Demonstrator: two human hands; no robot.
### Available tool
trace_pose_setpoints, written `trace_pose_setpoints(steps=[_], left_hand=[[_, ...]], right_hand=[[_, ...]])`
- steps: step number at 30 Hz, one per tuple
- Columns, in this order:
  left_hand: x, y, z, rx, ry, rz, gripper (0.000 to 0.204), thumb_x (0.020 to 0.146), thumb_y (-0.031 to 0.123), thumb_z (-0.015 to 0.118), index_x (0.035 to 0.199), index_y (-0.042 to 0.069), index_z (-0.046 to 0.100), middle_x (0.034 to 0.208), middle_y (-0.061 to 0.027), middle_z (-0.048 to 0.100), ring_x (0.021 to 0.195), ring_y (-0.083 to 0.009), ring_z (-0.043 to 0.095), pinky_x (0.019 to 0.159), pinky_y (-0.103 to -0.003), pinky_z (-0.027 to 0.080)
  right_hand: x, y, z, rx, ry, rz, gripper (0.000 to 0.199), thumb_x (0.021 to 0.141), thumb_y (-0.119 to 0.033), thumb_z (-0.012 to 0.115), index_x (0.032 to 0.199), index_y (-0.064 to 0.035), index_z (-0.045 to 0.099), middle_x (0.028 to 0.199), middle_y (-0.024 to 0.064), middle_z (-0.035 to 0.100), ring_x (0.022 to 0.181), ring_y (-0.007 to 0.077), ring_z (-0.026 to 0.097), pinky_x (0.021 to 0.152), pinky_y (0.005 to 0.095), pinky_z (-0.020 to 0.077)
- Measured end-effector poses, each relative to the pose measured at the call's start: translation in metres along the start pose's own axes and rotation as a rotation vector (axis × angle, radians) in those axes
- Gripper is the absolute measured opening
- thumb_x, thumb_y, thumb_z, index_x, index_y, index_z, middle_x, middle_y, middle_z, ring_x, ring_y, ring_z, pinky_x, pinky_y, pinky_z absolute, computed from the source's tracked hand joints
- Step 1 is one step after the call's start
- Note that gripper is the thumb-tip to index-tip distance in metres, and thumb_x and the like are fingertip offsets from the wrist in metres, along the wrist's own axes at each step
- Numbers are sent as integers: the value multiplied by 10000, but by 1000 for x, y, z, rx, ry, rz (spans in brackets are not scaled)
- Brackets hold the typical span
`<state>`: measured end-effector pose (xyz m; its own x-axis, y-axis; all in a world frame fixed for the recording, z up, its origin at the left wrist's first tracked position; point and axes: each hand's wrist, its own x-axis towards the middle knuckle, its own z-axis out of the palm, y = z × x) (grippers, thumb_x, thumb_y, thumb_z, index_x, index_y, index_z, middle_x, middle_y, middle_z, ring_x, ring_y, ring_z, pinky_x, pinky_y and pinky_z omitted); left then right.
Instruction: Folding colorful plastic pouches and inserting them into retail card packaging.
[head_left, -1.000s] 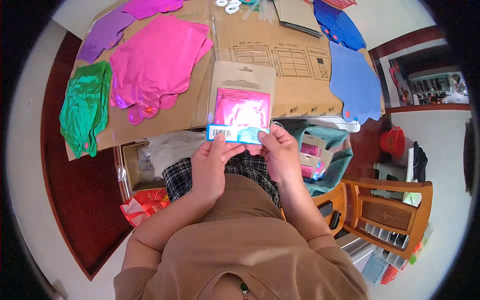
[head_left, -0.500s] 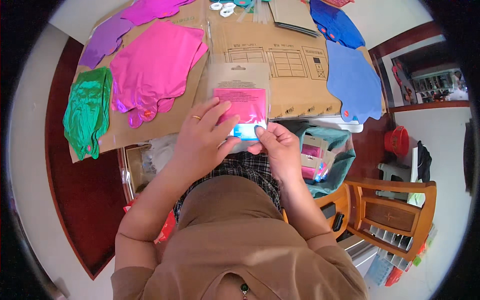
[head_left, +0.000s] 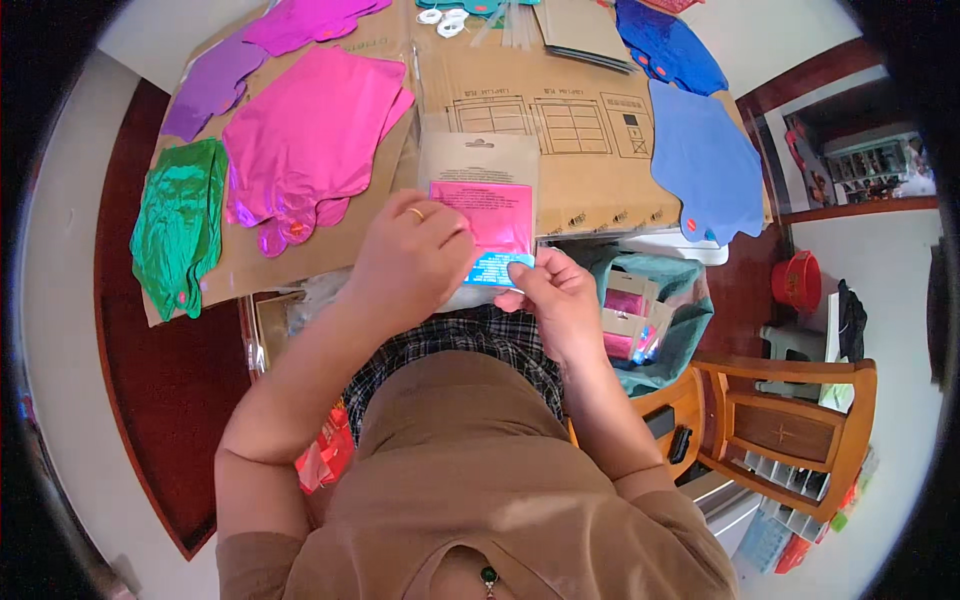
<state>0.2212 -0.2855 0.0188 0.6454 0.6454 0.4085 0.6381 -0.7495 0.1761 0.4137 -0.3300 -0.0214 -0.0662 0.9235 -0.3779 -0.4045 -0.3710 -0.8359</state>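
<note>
Left hand slid over one packet, two blue balloons

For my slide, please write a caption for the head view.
Both hands, left and right, hold a pink packet.

So there's a flat clear packet with a tan card header, bright pink foil inside and a small blue label strip along its bottom edge, held over the cardboard. More pink packets with tan headers sit in the teal bag on the right.
</note>
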Motion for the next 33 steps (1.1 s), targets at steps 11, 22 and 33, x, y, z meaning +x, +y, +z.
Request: trace_pose_setpoints(steps=[11,22,33], left_hand=[[14,3,3,187,-101,262,302,679,143,597,946,3,614,967,-132,617,839,-251,604,794,-384,485],[4,5,-17,293,-210,-74,167,704,104,604,851,71,530,855,-107,581,816,-279,592,768,-399,451],[-11,-9,-18,157,-159,-9,164,692,79,639,829,63,550,834,-101,576,756,-286,575,774,-410,442]], right_hand=[[1,-5,3,-35,23,-38,108,897,-46,598,983,18,612,837,69,672,640,108,637,594,223,540],[0,-3,5,-49,61,-44,176,916,-52,572,1058,51,590,797,70,664,627,132,646,600,241,537],[1,0,3,24,74,-26,163,935,-82,550,1043,29,601,847,67,664,622,120,632,590,227,520]])
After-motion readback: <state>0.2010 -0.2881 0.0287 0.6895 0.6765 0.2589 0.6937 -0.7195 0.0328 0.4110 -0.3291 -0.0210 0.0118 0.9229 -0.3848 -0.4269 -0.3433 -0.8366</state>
